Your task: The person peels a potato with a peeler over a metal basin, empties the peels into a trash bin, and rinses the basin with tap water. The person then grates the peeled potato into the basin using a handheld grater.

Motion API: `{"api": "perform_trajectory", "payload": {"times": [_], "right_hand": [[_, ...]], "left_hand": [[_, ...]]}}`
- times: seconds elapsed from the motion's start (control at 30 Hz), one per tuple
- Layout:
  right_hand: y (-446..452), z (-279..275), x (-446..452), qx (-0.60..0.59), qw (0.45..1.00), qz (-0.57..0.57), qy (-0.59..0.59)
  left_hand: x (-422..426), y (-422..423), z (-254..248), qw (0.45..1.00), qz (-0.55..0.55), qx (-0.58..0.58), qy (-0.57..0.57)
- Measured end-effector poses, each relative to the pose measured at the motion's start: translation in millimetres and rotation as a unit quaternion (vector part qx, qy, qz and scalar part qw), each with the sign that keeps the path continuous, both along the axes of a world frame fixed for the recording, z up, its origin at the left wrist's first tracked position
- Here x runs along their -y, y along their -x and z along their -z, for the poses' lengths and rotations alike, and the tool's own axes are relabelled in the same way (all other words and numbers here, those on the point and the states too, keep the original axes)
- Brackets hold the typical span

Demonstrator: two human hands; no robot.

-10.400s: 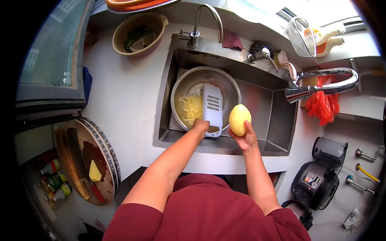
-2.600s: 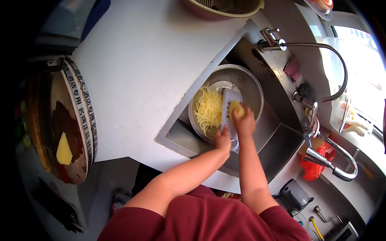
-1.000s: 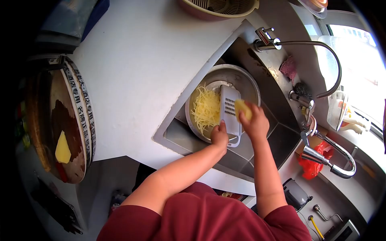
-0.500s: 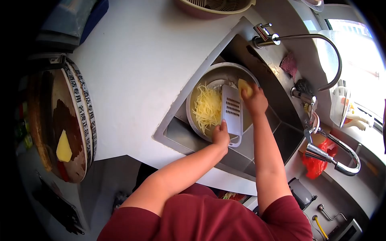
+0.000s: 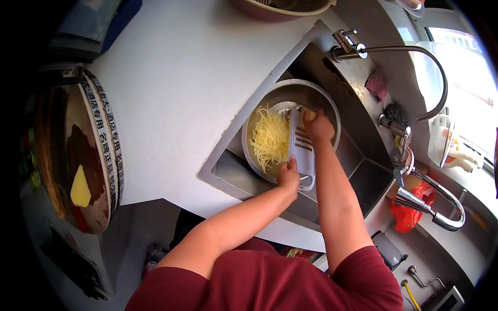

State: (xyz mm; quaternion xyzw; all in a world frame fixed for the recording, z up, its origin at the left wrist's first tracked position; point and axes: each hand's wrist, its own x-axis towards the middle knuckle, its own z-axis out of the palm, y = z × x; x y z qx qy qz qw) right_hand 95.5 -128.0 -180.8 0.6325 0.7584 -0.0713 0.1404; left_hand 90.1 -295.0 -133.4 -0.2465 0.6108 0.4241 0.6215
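Note:
A white flat grater (image 5: pixel 306 165) stands tilted in a round metal bowl (image 5: pixel 332 98) inside the sink. My left hand (image 5: pixel 289 177) is closed around the grater's lower left edge, thumb on its face. In my right hand (image 5: pixel 318 128) is a piece of peeled potato (image 5: pixel 308 114), mostly covered by the fingers, at the upper end of the grater over its toothed part. Pale yellow potato shreds (image 5: pixel 270 139) lie heaped in the bowl, left of the grater. Another peeled potato piece (image 5: pixel 81 187) rests on the round chopping board (image 5: pixel 98 207) at the far left.
The metal sink (image 5: pixel 223 173) is set into a white countertop (image 5: pixel 171 114). Two curved taps, one a thin faucet (image 5: pixel 404 49) and one a thicker faucet (image 5: pixel 451 199), rise along its right side. A colander (image 5: pixel 282 14) stands at the back; a red plastic bag (image 5: pixel 410 210) lies at right.
My right hand has moved left with the potato piece, from beside the grater's right edge onto its upper face. My left hand keeps its hold on the grater.

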Motion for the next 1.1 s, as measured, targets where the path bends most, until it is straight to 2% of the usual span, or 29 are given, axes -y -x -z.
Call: {"api": "perform_trajectory", "payload": {"times": [0.1, 0.13, 0.23, 0.3, 0.37, 0.4, 0.47, 0.53, 0.6, 0.73, 0.87, 0.93, 1.0, 1.1], "right_hand": [[-1, -35, -5, -0.045, 0.998, -0.03, -0.028], [-9, -48, 6, -0.065, 0.991, -0.071, -0.092], [-21, -119, 58, -0.066, 0.99, -0.121, -0.023], [-28, -139, 92, -0.032, 0.991, -0.124, 0.036], [-29, -127, 108, -0.047, 0.995, -0.074, 0.051], [-26, -107, 104, -0.022, 0.998, -0.046, 0.04], [-20, -52, 78, -0.018, 1.0, 0.0, 0.015], [-4, -24, 44, -0.021, 1.0, 0.008, 0.005], [3, -7, 9, 0.017, 1.0, 0.0, 0.007], [-10, -35, -2, -0.055, 0.996, -0.048, -0.055], [-21, -125, 58, -0.064, 0.99, -0.122, -0.007], [-27, -140, 88, -0.036, 0.989, -0.144, 0.029], [-26, -115, 101, -0.03, 0.994, -0.1, 0.027], [-13, -45, 69, -0.006, 0.999, -0.048, 0.014]], "left_hand": [[-4, 15, -4, 1.0, -0.005, 0.006, -0.006], [-4, 16, -4, 1.0, -0.006, 0.011, -0.012], [-6, 16, -3, 0.999, -0.028, 0.028, -0.03], [-9, 12, 3, 0.997, -0.054, 0.034, -0.033], [-7, 3, 10, 0.996, -0.082, 0.036, -0.019], [-7, 14, -5, 0.999, -0.011, 0.045, 0.01], [-2, 3, 2, 0.999, -0.002, 0.024, 0.024], [-3, -5, 19, 1.0, 0.01, -0.011, -0.005], [0, 4, 2, 1.0, 0.009, 0.019, -0.012], [-5, 14, -2, 1.0, -0.011, 0.02, -0.02], [-9, 15, -4, 0.998, -0.033, 0.037, -0.032], [-10, 12, -3, 0.997, -0.056, 0.049, -0.03], [-4, 11, 4, 0.994, -0.063, 0.079, -0.037], [2, -8, 12, 1.0, -0.002, -0.009, 0.012]]}}
